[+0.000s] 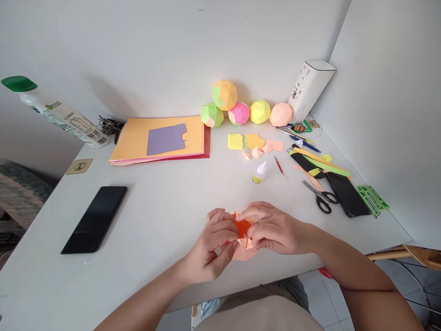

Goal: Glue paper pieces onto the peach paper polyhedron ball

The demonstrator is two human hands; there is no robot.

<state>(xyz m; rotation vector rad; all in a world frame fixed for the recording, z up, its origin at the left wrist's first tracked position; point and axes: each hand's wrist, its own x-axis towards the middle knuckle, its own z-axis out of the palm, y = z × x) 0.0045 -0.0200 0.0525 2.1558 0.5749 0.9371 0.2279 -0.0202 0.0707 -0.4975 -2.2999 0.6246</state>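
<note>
Near the table's front edge, both hands hold a folded paper shape (244,250), peach outside and deep orange inside, with an open hollow facing up. My left hand (218,243) pinches its left rim between thumb and fingers. On the opposite side, my right hand (272,227) has its thumb and fingers closed on the right rim. Fingers hide much of the rim. Beyond the hands stands a small white glue bottle (260,173). Loose peach paper pieces (274,145) and yellow squares (235,141) lie farther back.
Several faceted paper balls (260,111) sit against the wall. At left are a paper stack (165,138), a dark tablet-like slab (94,220) and a tall bottle (69,117). Scissors (320,195), a phone (347,195) and a red pencil (279,165) lie at right.
</note>
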